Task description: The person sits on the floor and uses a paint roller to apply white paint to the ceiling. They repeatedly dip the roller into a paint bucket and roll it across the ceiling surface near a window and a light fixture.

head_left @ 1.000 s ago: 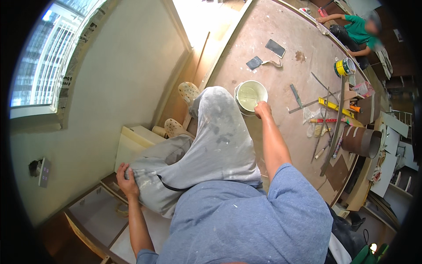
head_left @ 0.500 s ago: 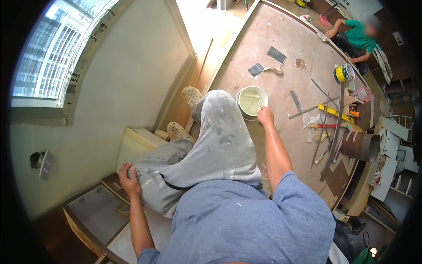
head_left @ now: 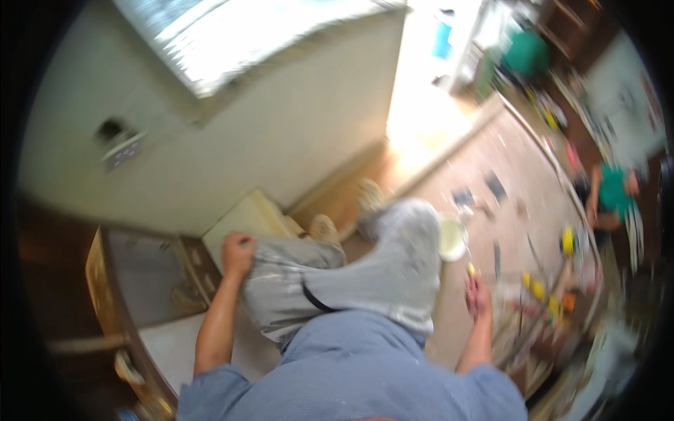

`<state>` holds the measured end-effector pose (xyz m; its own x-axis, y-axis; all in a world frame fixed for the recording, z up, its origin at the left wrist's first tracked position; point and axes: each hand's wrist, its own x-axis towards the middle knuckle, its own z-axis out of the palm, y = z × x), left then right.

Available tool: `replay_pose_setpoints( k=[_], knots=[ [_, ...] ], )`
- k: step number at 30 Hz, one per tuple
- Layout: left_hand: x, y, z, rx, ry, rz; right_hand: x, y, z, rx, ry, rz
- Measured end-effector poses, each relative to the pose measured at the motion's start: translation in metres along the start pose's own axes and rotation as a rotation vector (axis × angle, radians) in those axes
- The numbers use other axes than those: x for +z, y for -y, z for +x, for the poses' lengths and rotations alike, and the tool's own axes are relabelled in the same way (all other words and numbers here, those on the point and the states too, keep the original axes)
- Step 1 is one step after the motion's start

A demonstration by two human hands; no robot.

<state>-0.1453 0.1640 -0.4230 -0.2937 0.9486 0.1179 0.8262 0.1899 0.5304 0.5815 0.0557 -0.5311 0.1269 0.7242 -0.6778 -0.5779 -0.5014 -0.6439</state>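
The whole view is smeared by motion. My right hand (head_left: 478, 296) is closed around a slim tool with a yellowish handle (head_left: 471, 269); its kind is too blurred to tell. Its far end points toward a white bucket (head_left: 453, 240) with pale, cream-coloured contents, just beyond my raised knee. At the left, my left hand (head_left: 239, 254) rests on my other knee, on dusty grey trousers (head_left: 365, 277). Blur leaves its finger positions unclear.
Two dark flat pieces (head_left: 496, 186) lie on the pinkish-brown board (head_left: 439, 319). Yellow tools (head_left: 535, 285) and a yellow can (head_left: 567, 240) are at the right. A person in green (head_left: 615, 193) sits beyond. An open cabinet box (head_left: 144, 281) stands beside my left arm.
The view has swung, shifting the scene right and turning it. My right hand has drawn back from the bucket with the tool. My left hand's fingers look less spread on the knee.
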Motion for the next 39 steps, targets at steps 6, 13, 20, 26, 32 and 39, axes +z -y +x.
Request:
replay_pose_setpoints(
  k=[6, 13, 20, 26, 32, 39],
  knots=[
    [-0.014, -0.040, -0.002, -0.084, -0.042, 0.050, 0.174, 0.092, -0.071, -0.307, 0.430, 0.095],
    [-0.015, -0.046, -0.007, -0.103, -0.044, -0.009, 0.489, 0.103, -0.109, -0.398, 0.960, -0.165],
    [-0.017, -0.048, -0.005, -0.131, 0.008, -0.074, 0.737, 0.074, -0.168, -0.994, 1.130, -0.399],
    [-0.018, -0.045, 0.001, -0.171, 0.056, -0.086, 0.855, 0.109, -0.237, -1.222, 1.103, -0.456],
    [-0.019, -0.040, 0.002, -0.147, 0.045, -0.094, 0.893, 0.117, -0.246, -1.300, 1.033, -0.519],
    [-0.019, -0.039, -0.001, -0.132, 0.062, -0.125, 0.855, 0.068, -0.191, -1.252, 0.935, -0.588]
  ],
)
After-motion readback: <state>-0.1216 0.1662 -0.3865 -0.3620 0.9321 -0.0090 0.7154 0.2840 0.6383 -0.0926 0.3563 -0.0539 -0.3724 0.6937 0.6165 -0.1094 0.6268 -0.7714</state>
